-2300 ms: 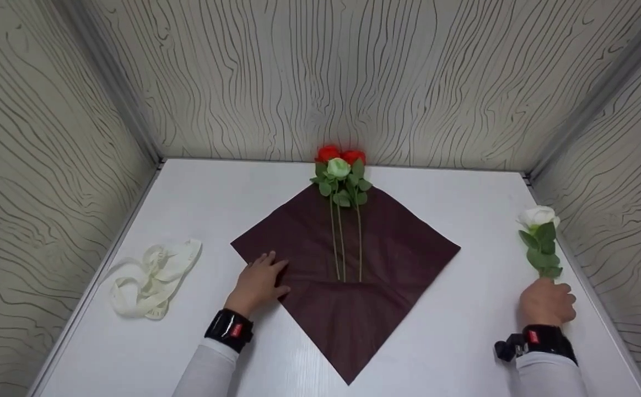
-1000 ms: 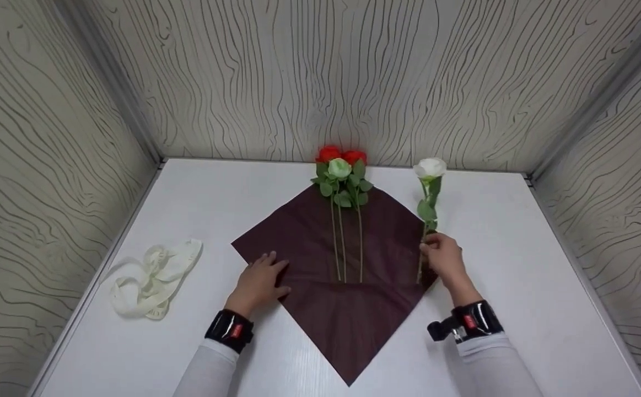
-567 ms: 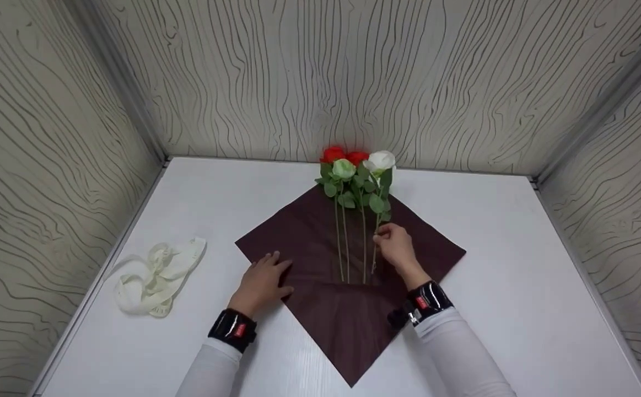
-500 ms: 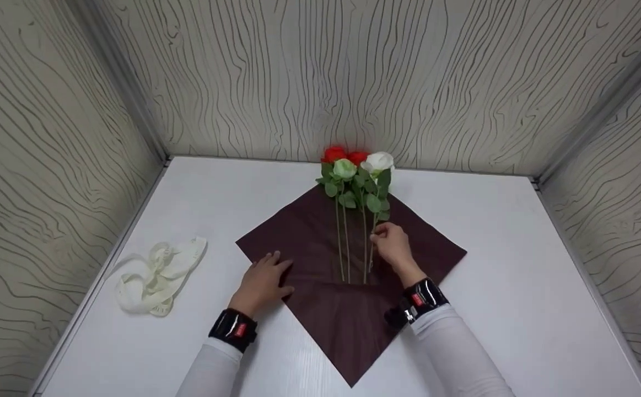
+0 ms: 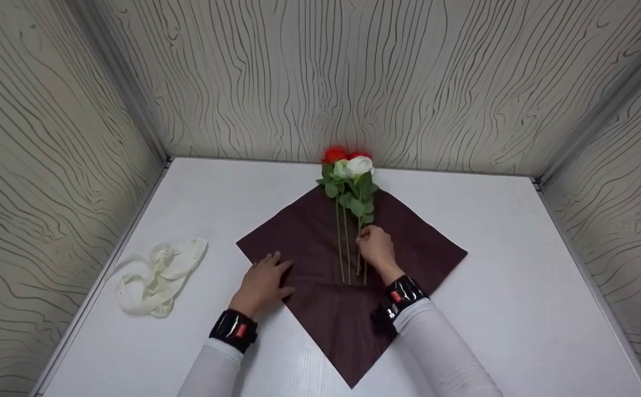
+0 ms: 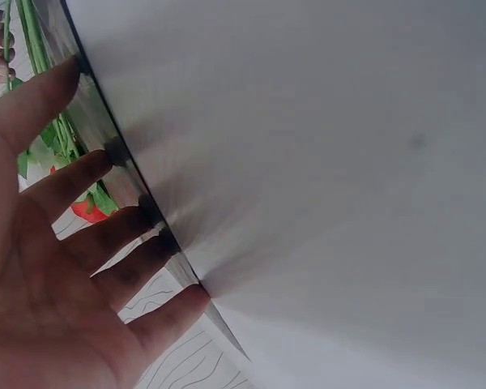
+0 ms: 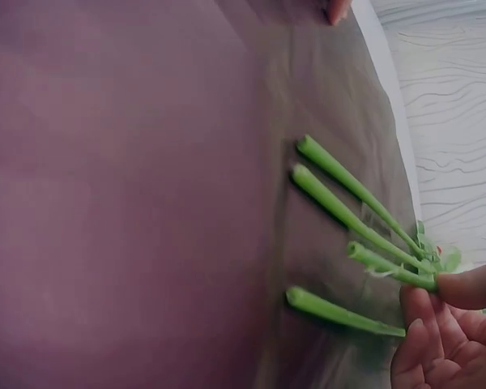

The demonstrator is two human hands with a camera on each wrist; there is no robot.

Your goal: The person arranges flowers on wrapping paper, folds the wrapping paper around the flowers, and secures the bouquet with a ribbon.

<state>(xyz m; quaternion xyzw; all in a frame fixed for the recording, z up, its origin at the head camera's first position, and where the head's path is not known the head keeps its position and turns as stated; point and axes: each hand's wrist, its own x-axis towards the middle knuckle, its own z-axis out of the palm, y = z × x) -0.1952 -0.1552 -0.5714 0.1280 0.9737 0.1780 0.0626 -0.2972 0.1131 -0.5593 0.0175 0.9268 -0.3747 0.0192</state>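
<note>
My right hand (image 5: 376,248) pinches the stem of a white rose (image 5: 360,166) between thumb and fingers. Its bloom overlaps a pale green flower (image 5: 340,169) and lies in front of two red roses (image 5: 334,155). All the stems point toward me over a dark maroon wrapping sheet (image 5: 320,325), turned like a diamond. In the right wrist view the pinched stem (image 7: 389,267) sits among three other stem ends. My left hand (image 5: 260,282) rests with spread fingers on the sheet's left edge; in the left wrist view its fingertips (image 6: 166,235) touch that edge.
A loose heap of cream ribbon (image 5: 160,278) lies on the white table (image 5: 518,309) at the left. Wood-patterned panels (image 5: 320,77) enclose the table at the back and both sides. The blooms lie near the table's back edge.
My right hand has carried the white rose from the far right across to the other flowers, and its bloom now overlaps the pale green one. My left hand has stayed in place.
</note>
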